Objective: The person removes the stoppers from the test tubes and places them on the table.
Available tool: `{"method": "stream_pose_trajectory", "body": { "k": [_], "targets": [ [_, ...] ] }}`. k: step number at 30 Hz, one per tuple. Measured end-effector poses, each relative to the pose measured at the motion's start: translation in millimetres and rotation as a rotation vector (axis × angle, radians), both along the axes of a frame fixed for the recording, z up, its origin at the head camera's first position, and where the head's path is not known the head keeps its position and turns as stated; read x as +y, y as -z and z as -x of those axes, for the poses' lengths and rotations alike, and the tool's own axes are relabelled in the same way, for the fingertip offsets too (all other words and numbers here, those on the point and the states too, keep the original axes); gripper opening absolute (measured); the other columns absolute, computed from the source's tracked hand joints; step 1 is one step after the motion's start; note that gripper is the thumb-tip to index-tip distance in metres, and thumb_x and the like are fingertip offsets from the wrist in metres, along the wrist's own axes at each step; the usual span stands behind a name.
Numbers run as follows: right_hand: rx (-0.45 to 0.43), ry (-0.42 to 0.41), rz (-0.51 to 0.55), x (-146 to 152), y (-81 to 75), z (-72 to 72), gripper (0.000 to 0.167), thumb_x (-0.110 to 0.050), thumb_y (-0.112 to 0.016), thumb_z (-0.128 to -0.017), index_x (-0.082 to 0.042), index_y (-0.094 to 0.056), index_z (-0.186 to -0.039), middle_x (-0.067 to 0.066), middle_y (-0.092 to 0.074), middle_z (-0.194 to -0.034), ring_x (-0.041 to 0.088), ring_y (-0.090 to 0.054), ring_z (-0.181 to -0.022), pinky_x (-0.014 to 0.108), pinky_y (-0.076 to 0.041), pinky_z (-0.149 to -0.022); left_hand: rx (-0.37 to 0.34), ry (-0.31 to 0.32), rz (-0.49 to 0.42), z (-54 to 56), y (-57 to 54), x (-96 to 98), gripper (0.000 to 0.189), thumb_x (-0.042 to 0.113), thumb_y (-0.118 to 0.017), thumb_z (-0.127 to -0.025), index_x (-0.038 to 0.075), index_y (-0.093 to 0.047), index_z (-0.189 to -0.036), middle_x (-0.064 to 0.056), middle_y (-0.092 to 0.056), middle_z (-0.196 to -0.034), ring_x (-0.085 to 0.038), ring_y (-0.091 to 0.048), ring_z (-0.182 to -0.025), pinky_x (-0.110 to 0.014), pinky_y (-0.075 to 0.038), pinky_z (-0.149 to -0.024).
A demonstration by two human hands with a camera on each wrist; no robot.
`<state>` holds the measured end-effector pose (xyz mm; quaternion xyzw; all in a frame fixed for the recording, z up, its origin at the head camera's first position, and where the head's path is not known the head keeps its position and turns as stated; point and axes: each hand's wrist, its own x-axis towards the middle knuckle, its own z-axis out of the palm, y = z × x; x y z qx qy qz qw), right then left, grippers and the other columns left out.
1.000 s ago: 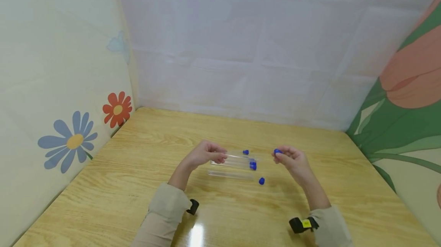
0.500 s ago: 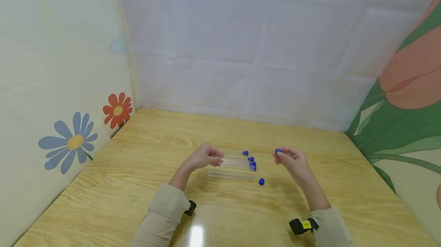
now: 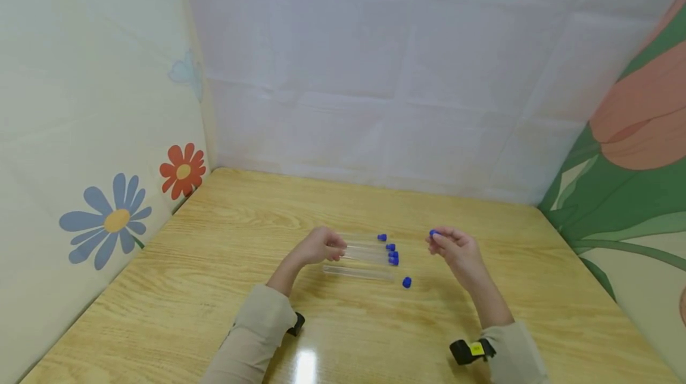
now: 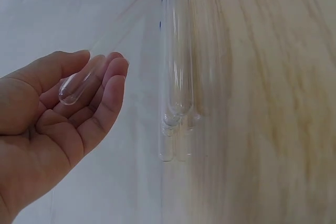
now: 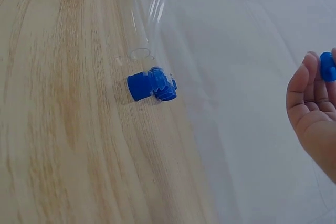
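Note:
My left hand (image 3: 321, 245) pinches a clear test tube (image 4: 79, 85) near its rounded end, between thumb and fingers. The tube's far end points toward the right and is faint against the table in the head view. To the right, my right hand (image 3: 455, 252) pinches a small blue stopper (image 3: 433, 233) between thumb and fingertips. Several clear tubes with blue stoppers (image 3: 393, 259) in their right ends lie side by side past the left fingers. Closer to me lies a tube without a stopper (image 3: 358, 272), and a loose blue stopper (image 3: 407, 282) sits just beyond its open end.
Everything lies on a wood-grain table (image 3: 214, 289). A pale cloth backdrop (image 3: 343, 74) rises behind it, with flower-printed panels on the left (image 3: 107, 134) and right (image 3: 632, 134). Each wrist carries a black camera mount (image 3: 466, 350).
My left hand has shifted slightly left and down with the test tube, away from the right hand. The right hand has stayed nearly still with its blue stopper.

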<state>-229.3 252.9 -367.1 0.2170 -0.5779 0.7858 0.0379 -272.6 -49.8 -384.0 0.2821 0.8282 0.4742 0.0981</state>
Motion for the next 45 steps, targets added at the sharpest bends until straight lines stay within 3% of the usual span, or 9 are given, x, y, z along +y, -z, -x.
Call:
{"method": "stream_pose_trajectory", "body": {
  "k": [8, 15, 25, 38, 45],
  "targets": [
    [0.000, -0.019, 0.028, 0.7, 1.6, 0.9, 0.021, 0.009, -0.045, -0.089, -0.003, -0.063, -0.091, 0.007, -0.066, -0.084, 0.013, -0.062, -0.076, 0.021, -0.050, -0.068, 0.050, 0.017, 0.066, 0.2, -1.3, 1.0, 0.012, -0.005, -0.059, -0.081, -0.011, -0.064, -0.091, -0.013, -0.065, -0.076, -0.017, -0.060, -0.064, -0.024, -0.051, -0.059],
    [0.006, -0.027, 0.017, 2.2, 4.2, 2.3, 0.023, 0.009, -0.043, -0.089, -0.004, -0.062, -0.091, 0.007, -0.066, -0.084, 0.013, -0.062, -0.076, 0.022, -0.050, -0.068, 0.108, 0.017, 0.141, 0.7, -0.2, 3.3, 0.011, -0.008, -0.060, -0.078, -0.010, -0.065, -0.088, -0.015, -0.065, -0.080, -0.019, -0.060, -0.069, -0.025, -0.051, -0.061],
    [0.001, -0.046, 0.039, 1.7, 5.8, 2.9, 0.027, 0.011, -0.039, -0.090, -0.003, -0.062, -0.092, 0.007, -0.066, -0.084, 0.013, -0.062, -0.076, 0.022, -0.051, -0.067, 0.117, -0.041, 0.274, -0.8, 1.5, 10.1, 0.011, -0.004, -0.062, -0.079, -0.006, -0.067, -0.089, -0.013, -0.065, -0.087, -0.025, -0.060, -0.082, -0.030, -0.051, -0.069],
    [-0.053, -0.009, -0.012, 0.8, 6.8, 2.3, 0.023, 0.008, -0.043, -0.090, -0.005, -0.062, -0.090, 0.005, -0.065, -0.083, 0.012, -0.061, -0.075, 0.021, -0.050, -0.068, 0.164, -0.078, 0.362, 0.6, 4.6, 14.2, 0.013, -0.012, -0.064, -0.070, -0.002, -0.068, -0.078, -0.010, -0.064, -0.076, -0.022, -0.060, -0.072, -0.026, -0.051, -0.063],
    [-0.051, -0.016, -0.010, 0.9, 6.5, 3.5, 0.022, 0.007, -0.044, -0.090, -0.006, -0.062, -0.090, 0.005, -0.065, -0.083, 0.012, -0.061, -0.075, 0.021, -0.050, -0.068, 0.157, -0.090, 0.420, 1.6, 7.1, 15.2, 0.020, -0.014, -0.060, -0.069, 0.001, -0.069, -0.079, -0.007, -0.065, -0.080, -0.021, -0.060, -0.076, -0.027, -0.051, -0.064]
  ]
}}
